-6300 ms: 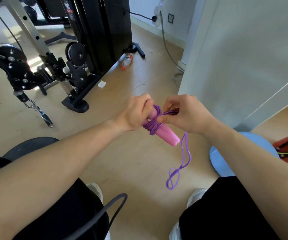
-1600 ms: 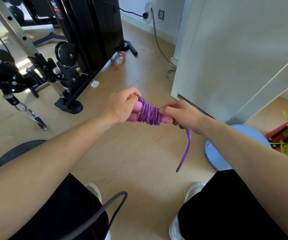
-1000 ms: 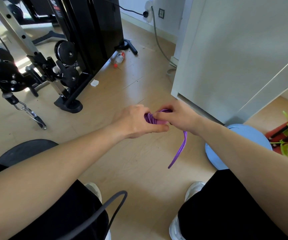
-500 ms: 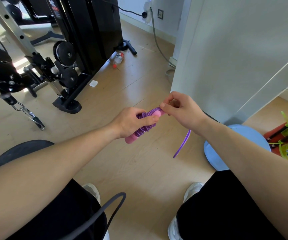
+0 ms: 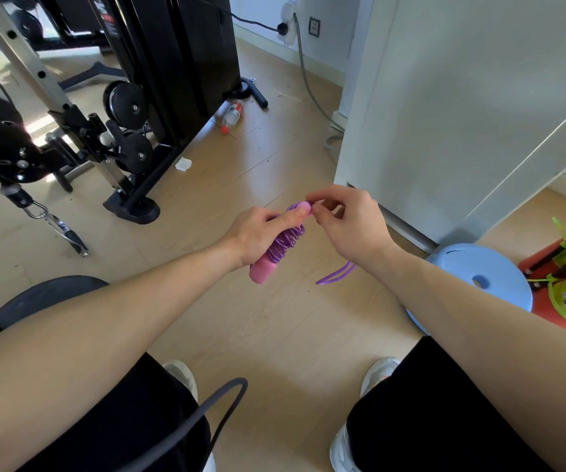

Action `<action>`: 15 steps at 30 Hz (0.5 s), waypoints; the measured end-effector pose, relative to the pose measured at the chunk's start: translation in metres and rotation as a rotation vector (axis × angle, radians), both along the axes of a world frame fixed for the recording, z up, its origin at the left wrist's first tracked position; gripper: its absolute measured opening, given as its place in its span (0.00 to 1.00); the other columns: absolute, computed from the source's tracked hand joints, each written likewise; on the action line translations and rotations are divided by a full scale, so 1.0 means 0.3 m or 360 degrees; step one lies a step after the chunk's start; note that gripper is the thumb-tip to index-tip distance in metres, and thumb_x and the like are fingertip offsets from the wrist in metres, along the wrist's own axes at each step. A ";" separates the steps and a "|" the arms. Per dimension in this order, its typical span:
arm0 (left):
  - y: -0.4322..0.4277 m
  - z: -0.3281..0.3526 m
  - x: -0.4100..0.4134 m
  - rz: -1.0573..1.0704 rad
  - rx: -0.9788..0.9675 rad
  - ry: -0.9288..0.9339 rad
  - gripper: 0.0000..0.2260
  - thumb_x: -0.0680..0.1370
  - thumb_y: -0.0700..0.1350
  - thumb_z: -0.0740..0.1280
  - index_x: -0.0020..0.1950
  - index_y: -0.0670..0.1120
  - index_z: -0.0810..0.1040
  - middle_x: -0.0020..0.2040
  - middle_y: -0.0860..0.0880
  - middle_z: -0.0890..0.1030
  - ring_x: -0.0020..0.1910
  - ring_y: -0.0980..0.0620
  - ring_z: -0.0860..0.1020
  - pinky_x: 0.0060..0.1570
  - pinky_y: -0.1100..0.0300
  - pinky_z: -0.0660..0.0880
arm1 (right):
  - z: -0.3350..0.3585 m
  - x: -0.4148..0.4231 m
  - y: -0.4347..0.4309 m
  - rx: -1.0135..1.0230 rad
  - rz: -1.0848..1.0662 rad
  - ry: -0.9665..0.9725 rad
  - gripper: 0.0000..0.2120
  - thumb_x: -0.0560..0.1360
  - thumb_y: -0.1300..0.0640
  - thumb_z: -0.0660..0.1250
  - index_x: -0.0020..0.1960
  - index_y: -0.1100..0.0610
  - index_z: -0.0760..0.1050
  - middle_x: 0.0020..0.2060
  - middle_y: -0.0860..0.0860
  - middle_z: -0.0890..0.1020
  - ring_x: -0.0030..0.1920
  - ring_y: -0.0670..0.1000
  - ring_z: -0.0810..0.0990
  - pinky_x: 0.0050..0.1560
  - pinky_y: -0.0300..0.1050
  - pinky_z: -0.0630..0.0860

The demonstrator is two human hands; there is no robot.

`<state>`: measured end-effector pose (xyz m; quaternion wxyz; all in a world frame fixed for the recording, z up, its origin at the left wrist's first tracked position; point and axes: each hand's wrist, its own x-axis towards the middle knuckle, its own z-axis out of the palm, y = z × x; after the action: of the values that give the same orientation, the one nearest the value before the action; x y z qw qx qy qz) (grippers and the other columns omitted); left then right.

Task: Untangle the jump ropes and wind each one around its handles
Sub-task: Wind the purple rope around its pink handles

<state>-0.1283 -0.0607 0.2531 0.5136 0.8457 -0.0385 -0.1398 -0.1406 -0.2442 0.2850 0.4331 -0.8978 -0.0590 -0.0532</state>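
In the head view, a pair of pink handles (image 5: pixel 263 271) was held in the air above the wooden floor (image 5: pixel 274 335), in front of the person's knees. The handles were laid side by side, and their long axis was tilted: the near end was pointed down and to the left, towards the person, and the far end up and to the right, away from them. A purple rope (image 5: pixel 286 240) was wound in close turns around the middle of the handles, with both pink ends left bare.

The left hand (image 5: pixel 261 233) was wrapped around the handles from the left, its thumb laid along the coils towards the upper tip. The right hand (image 5: pixel 346 226) was curled, and its thumb and forefinger were pinched on the rope at that upper tip. A loose loop (image 5: pixel 336 276) of the rope was seen hanging below the right wrist, clear of the floor.

A black gym machine (image 5: pixel 172 63) was seen at the upper left, a bottle (image 5: pixel 232 114) lying beside its base, and a blue stool (image 5: pixel 493 267) on the floor to the right.
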 end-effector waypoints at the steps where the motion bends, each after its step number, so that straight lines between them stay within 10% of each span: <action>1: -0.001 0.003 0.004 0.0012 -0.0008 -0.0008 0.31 0.68 0.75 0.64 0.39 0.47 0.84 0.33 0.53 0.79 0.33 0.55 0.77 0.40 0.61 0.72 | 0.000 0.000 0.004 -0.0009 -0.0006 -0.0024 0.08 0.77 0.57 0.66 0.51 0.48 0.83 0.35 0.39 0.79 0.35 0.34 0.74 0.35 0.25 0.66; 6: -0.012 -0.009 0.021 0.0108 0.0051 0.0032 0.45 0.61 0.82 0.59 0.49 0.42 0.84 0.39 0.47 0.84 0.36 0.53 0.79 0.45 0.55 0.76 | -0.001 -0.006 0.019 -0.0018 -0.0079 -0.0057 0.09 0.78 0.56 0.66 0.52 0.47 0.84 0.35 0.37 0.79 0.36 0.35 0.75 0.35 0.26 0.66; 15: -0.009 -0.008 0.041 0.0239 0.0152 0.0047 0.37 0.68 0.77 0.60 0.43 0.43 0.84 0.29 0.54 0.78 0.31 0.53 0.76 0.37 0.59 0.71 | -0.028 -0.018 0.052 -0.0071 -0.0097 -0.0004 0.10 0.76 0.57 0.67 0.54 0.49 0.84 0.45 0.44 0.86 0.43 0.43 0.81 0.47 0.36 0.73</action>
<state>-0.1160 -0.0635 0.2508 0.4821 0.8676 0.0394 -0.1151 -0.1461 -0.2286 0.2767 0.4111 -0.9086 -0.0334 -0.0663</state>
